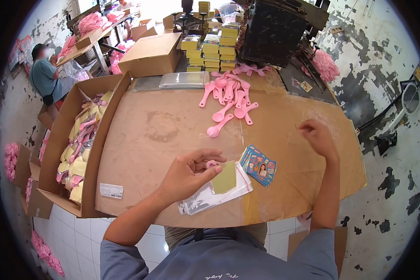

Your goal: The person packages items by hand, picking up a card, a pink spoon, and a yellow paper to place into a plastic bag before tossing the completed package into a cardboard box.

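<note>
My left hand (189, 173) is closed, with a pink spoon (211, 164) between thumb and fingers; only a small end of it shows. Right against the thumb is a yellow card (225, 178), which lies over a stack of clear plastic bags (205, 200). To the right of the bags is a fanned pile of blue printed cards (261, 168). My right hand (318, 136) is raised over the right side of the table, its fingers pinched together; whatever they hold, if anything, is too small to tell. Farther back lies a heap of pink spoons (228, 91).
An open carton (91, 172) of bagged spoons and cards stands at the left table edge. At the back are a closed cardboard box (151, 53), a clear plastic pack (185, 80), stacked card bundles (211, 49) and a black machine (271, 35). A person (49, 74) sits far left.
</note>
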`<state>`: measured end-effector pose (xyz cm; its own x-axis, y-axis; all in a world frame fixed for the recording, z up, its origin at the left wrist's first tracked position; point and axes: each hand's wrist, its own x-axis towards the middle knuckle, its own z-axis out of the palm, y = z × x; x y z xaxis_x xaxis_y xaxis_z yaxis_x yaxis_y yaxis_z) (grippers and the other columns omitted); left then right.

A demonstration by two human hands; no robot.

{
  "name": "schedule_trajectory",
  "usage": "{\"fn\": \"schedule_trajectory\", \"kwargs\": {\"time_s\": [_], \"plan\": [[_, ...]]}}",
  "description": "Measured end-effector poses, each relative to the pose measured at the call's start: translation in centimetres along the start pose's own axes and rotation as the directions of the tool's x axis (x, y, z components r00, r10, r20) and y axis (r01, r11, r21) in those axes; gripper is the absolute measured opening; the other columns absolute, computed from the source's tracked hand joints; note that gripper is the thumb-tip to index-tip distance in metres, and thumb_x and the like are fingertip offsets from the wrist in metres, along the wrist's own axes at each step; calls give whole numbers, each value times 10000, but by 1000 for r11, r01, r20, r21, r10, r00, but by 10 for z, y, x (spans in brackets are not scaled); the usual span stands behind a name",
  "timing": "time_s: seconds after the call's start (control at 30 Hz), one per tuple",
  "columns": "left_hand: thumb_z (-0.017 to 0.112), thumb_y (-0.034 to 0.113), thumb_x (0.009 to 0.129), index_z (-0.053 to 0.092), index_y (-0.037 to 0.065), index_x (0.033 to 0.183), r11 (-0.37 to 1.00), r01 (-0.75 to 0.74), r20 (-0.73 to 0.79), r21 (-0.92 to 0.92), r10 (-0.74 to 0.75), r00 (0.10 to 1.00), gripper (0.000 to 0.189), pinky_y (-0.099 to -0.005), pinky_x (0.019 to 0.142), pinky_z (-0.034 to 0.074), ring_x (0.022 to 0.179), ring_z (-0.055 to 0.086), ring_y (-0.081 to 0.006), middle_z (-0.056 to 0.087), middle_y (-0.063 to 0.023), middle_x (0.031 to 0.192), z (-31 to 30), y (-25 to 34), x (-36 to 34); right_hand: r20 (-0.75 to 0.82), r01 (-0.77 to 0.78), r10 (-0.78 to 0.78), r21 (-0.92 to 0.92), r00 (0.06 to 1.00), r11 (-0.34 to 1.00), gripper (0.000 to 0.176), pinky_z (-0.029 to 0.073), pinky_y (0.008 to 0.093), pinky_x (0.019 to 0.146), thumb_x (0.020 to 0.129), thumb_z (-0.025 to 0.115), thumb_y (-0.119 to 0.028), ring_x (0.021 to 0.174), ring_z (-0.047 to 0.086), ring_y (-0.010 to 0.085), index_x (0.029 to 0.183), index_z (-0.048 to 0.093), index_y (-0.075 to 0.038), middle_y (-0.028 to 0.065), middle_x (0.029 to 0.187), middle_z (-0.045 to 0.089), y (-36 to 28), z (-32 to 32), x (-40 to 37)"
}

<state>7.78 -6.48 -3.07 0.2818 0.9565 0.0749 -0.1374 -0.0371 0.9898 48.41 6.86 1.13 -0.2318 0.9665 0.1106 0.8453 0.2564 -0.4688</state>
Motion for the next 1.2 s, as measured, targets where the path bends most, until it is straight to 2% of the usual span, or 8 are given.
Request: {"fn": "schedule_trajectory", "kwargs": {"time_s": [0.13, 0.23, 0.33, 0.53, 0.73, 0.83, 0.9, 1.2], "plan": [[637, 27, 1009, 600, -83, 1291, 998, 62, -1, -26, -62, 998, 305, -310, 1015, 550, 1156, 681, -180, 710, -174, 1214, 0, 1, 2, 374, -158, -48, 501, 926, 851, 309, 536, 340, 918, 931, 695, -147, 1053, 693, 274, 1184, 690, 30, 173, 1175, 714, 22, 40, 3], [631, 35, 1015, 635, -82, 1244, 996, 83, -5, -18, -83, 997, 257, -304, 1010, 547, 1133, 684, -168, 713, -157, 1210, 0, -1, 1, -558, -123, -164, -441, 814, 889, 358, 499, 321, 994, 979, 661, -171, 1136, 657, 237, 1268, 646, 41, 160, 1239, 691, 120, 45, 20], [632, 64, 1024, 655, -66, 1229, 998, 43, -7, 56, -42, 999, 244, -295, 986, 547, 1093, 691, -154, 719, -137, 1188, -3, -5, 3, -559, -138, 38, -138, 828, 981, 404, 465, 349, 1059, 1015, 630, -183, 1229, 618, 244, 1354, 587, 32, 152, 1313, 657, 89, -6, 12], [632, 131, 1043, 659, -44, 1251, 987, 52, -22, 151, -49, 999, 274, -282, 934, 554, 1028, 695, -137, 731, -109, 1117, 0, -4, 2, 22, -9, -9, 680, 1000, 733, 580, 416, 407, 1139, 1092, 472, -430, 1369, 532, 290, 1437, 519, 34, 178, 1469, 554, 62, 0, 41], [614, 168, 1059, 656, -47, 1257, 992, 103, -14, 69, -102, 995, 295, -299, 884, 579, 985, 697, -133, 740, -103, 1077, 0, -5, 3, 267, -257, -30, 948, 963, 190, 709, 388, 398, 1173, 1079, 421, -548, 1349, 537, 296, 1488, 454, 29, 226, 1458, 532, 65, 46, 111], [611, 171, 1061, 662, -50, 1241, 990, 108, -15, 89, -107, 994, 290, -303, 877, 583, 981, 699, -137, 740, -107, 1073, -2, -4, 4, 180, -416, 538, 836, 823, 358, 740, 421, 416, 1135, 1053, 454, -592, 1311, 550, 288, 1451, 492, 31, 206, 1406, 562, 127, 31, 162], [611, 169, 1060, 670, -54, 1221, 990, 114, -23, 86, -113, 993, 282, -301, 877, 582, 978, 701, -141, 740, -110, 1070, -1, -6, 4, -401, -216, 388, 410, 830, 886, 735, 471, 430, 1062, 1030, 495, -613, 1223, 599, 275, 1381, 555, 30, 182, 1278, 633, 168, 1, 175], [617, 163, 1055, 693, -59, 1189, 997, 12, -6, 81, -12, 1000, 270, -269, 898, 560, 1010, 701, -115, 760, -111, 1070, -2, -13, 3, 475, -495, 189, 680, 859, 541, 538, 485, 376, 1040, 1094, 466, -450, 1232, 623, 239, 1305, 640, 13, 190, 1286, 665, 95, -5, 70]]}}
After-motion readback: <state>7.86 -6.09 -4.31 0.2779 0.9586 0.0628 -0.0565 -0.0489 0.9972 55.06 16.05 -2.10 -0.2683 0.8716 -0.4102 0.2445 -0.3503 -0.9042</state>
